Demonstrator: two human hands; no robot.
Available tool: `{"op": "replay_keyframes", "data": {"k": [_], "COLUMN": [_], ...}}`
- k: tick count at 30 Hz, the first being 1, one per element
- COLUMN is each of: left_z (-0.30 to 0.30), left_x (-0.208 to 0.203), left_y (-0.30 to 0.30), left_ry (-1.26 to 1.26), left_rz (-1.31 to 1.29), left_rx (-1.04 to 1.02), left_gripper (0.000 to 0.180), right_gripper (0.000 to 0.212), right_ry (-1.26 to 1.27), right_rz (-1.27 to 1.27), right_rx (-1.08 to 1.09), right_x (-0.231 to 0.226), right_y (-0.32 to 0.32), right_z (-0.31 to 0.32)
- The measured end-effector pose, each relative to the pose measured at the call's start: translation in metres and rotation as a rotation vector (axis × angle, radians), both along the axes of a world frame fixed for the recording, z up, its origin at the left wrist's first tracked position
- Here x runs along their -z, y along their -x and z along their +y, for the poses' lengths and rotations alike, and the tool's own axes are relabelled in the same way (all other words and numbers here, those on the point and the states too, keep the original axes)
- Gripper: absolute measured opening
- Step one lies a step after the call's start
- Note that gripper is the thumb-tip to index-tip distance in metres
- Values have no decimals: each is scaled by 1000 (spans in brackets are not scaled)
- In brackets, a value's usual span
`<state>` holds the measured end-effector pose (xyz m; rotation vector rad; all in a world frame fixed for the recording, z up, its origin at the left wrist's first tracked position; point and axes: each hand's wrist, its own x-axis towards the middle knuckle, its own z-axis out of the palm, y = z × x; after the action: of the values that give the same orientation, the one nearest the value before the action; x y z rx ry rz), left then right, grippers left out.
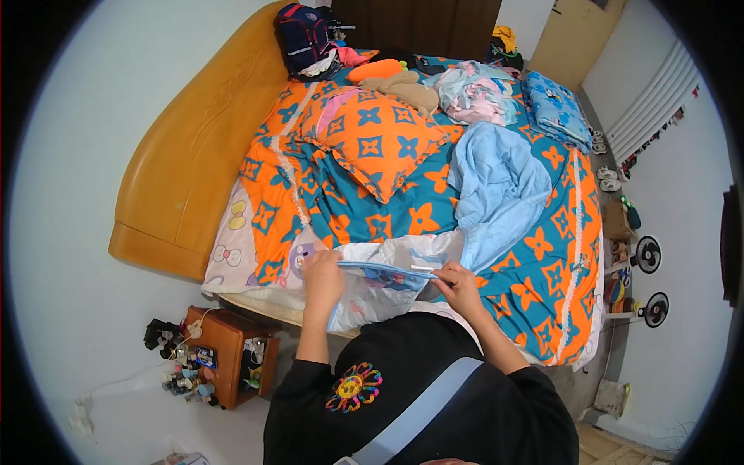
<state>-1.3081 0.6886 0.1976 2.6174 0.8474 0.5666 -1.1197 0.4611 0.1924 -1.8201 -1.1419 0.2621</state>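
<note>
Between my hands, at the near edge of the bed, stretches a see-through plastic storage bag with a blue zip edge. My left hand is closed on the left end of that edge. With fingers pinched, my right hand grips its other end, close to a small white strip. Something printed or coloured shows through the plastic; I cannot make out what. Just beyond my right hand lies a crumpled light blue cloth. White material lies behind the bag.
An orange and teal quilt covers the bed, with a matching pillow, plush toys, clothes and a folded blue bundle on it. A wooden headboard and a cluttered nightstand stand left. Fans stand right.
</note>
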Motion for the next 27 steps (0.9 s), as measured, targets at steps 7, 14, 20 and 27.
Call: {"op": "replay_keyframes", "data": {"k": [7,14,20,27], "left_z": [-66,-61,-62,-44], "left_x": [-13,-15,-32,-22], "left_y": [-50,-47,-38,-31], "left_ry": [304,279,497,328], "left_rz": [-99,-147,-20,-98], "left_rx": [521,553,363,298], "left_gripper": [24,18,19,21], "right_gripper": [16,15,15,19], "right_ry": [-5,80,267,268], "right_rz": [-52,1,-172,-169], "right_rx": [-103,-107,-143,-75], "right_x": [-7,-12,22,12], "right_y": [9,3,-38,-29], "right_z": [2,0,-1,-9]}}
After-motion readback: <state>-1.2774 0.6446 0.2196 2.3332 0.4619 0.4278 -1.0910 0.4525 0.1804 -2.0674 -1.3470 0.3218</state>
